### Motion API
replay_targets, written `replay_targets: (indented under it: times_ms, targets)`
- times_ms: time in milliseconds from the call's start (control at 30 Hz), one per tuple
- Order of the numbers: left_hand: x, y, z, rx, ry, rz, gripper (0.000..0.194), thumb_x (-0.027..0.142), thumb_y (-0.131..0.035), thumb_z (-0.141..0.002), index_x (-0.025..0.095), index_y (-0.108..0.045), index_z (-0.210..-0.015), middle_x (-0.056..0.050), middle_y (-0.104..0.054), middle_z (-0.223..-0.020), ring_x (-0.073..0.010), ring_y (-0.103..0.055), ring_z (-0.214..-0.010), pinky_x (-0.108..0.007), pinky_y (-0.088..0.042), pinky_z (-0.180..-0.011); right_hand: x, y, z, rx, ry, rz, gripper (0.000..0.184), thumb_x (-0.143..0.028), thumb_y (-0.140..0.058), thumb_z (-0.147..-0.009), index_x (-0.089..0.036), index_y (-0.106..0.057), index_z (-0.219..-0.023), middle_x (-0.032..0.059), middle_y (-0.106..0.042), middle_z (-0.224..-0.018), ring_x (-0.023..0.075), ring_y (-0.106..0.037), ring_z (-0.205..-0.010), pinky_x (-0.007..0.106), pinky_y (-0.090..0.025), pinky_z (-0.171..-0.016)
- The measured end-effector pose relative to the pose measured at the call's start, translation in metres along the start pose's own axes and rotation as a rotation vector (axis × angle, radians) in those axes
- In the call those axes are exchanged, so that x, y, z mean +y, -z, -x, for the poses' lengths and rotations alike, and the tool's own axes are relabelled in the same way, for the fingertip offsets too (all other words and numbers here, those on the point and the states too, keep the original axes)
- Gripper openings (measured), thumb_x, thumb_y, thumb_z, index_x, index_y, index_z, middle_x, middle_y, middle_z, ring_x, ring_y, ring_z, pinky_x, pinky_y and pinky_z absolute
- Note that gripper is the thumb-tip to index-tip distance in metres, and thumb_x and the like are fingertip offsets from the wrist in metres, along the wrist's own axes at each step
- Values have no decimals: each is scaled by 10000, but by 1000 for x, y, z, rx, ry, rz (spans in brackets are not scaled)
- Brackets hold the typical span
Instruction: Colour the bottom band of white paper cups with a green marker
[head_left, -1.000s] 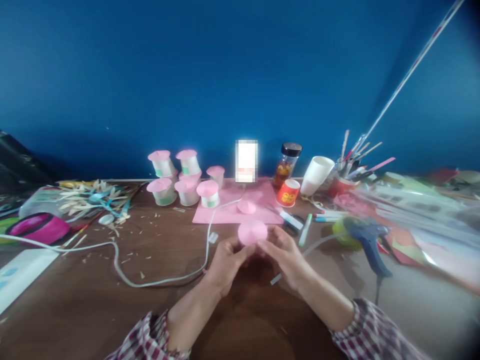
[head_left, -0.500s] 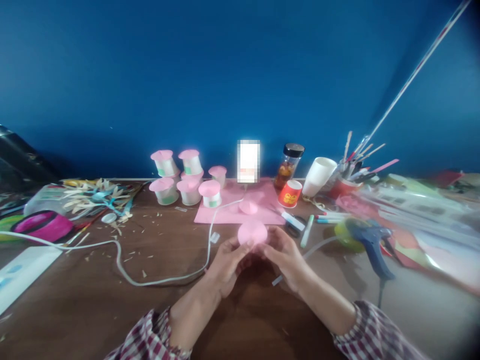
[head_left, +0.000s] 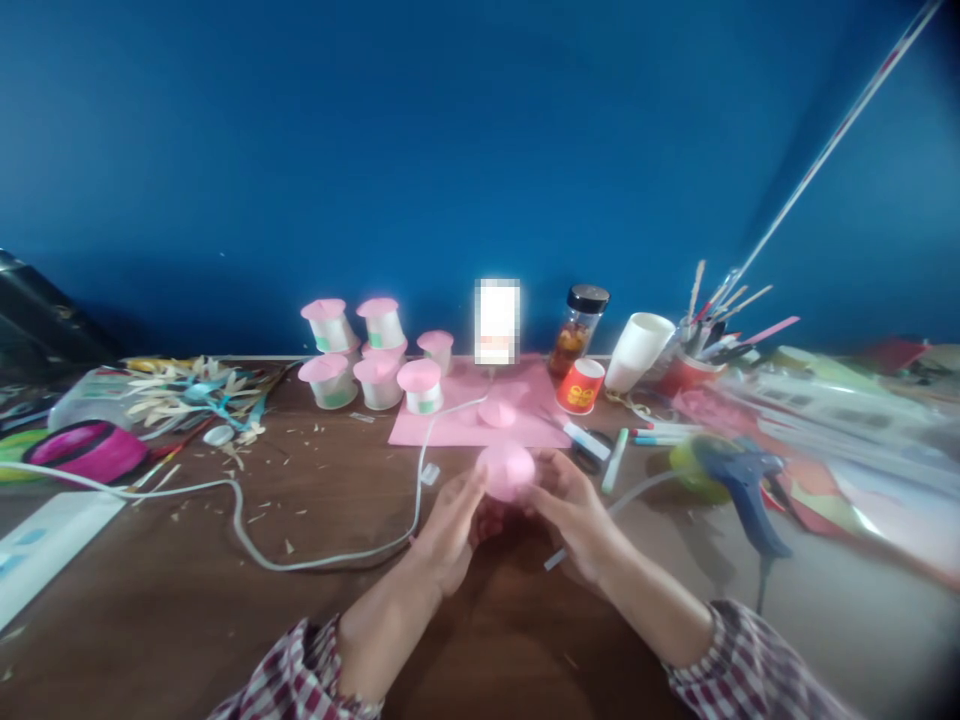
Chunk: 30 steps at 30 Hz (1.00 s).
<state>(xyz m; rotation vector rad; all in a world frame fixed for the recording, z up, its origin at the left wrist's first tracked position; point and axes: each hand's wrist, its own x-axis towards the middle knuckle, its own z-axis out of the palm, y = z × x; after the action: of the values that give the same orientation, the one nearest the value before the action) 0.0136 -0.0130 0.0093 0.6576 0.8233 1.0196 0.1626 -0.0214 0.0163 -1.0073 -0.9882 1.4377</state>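
A round pink paper disc (head_left: 508,470), slightly cone-like, is held up between my two hands above the brown table. My left hand (head_left: 454,520) has its thumb at the disc's left edge, with the fingers curled underneath. From the right, my right hand (head_left: 566,500) grips the lower right edge. Whatever is below the disc is hidden by the fingers. Just beyond lies another small pink paper cone (head_left: 496,411) on a pink sheet (head_left: 450,428). Several white paper cups with pink tops (head_left: 328,380) stand to the left, some of them stacked.
A blue glue gun (head_left: 742,490) lies to the right, near blurred papers. Markers (head_left: 615,462), a red cup (head_left: 580,387), a white cup (head_left: 639,352) and a lidded jar (head_left: 577,330) stand or lie beyond. A white cable (head_left: 330,563) winds across the left, by a white power strip (head_left: 52,550).
My left thumb has shifted from the disc's front to its left edge. The disc has tilted slightly and looks more cone-like. Both hands remain in nearly the same place.
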Motion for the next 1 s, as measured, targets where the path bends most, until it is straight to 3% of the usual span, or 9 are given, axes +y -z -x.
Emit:
replay_targets:
  times_ms: [167, 300, 467, 700, 833, 1000]
  targets:
    - [-2, -2, 1, 21, -33, -148, 333, 366, -789, -667, 134, -723, -897, -36, -683, -732, -94, -540, -620, -214, -408, -591, 1, 2, 0, 21, 2, -36, 409, -285, -788, -699, -211, -556, -1027, -17, -643, -771, 120, -568, -647, 249, -453, -606]
    - [-2, -3, 0, -1, -81, -182, 304, 371, -752, -706, 134, -732, -895, -41, -685, -711, -117, -548, -637, -248, -409, -624, -1, 0, 3, -1, -22, -30, 401, -291, -783, -708, -210, -564, -1035, -5, -663, -830, 123, -586, -689, 248, -455, -627]
    - [-4, 1, -3, 80, -89, -244, 278, 373, -791, -651, 120, -707, -728, 19, -563, -556, -70, -424, -536, -219, -330, -538, -1, 1, 2, 4, -26, -32, 357, -294, -789, -701, -211, -582, -980, -13, -661, -814, 118, -576, -680, 229, -429, -596]
    - [-6, 1, -2, 33, -93, -283, 343, 415, -768, -671, 112, -700, -816, 2, -583, -622, -75, -424, -557, -217, -334, -534, -1, 3, 1, -12, -7, 9, 376, -321, -772, -718, -211, -575, -1019, -13, -645, -785, 116, -568, -665, 232, -438, -596]
    - [-8, 1, -4, 4, -105, -295, 407, 430, -765, -664, 120, -663, -907, 6, -583, -649, -74, -444, -536, -212, -363, -519, -17, 17, -14, -21, 26, 209, 360, -304, -731, -741, -199, -551, -1034, -37, -604, -680, 103, -543, -587, 230, -438, -556]
    - [-15, -1, -2, -32, -178, -501, 329, 425, -715, -693, 130, -671, -830, -6, -581, -642, -98, -461, -543, -228, -369, -517, -41, 39, -62, 27, 169, 706, 333, -285, -639, -749, -177, -519, -1040, -40, -593, -637, 113, -541, -505, 235, -429, -474]
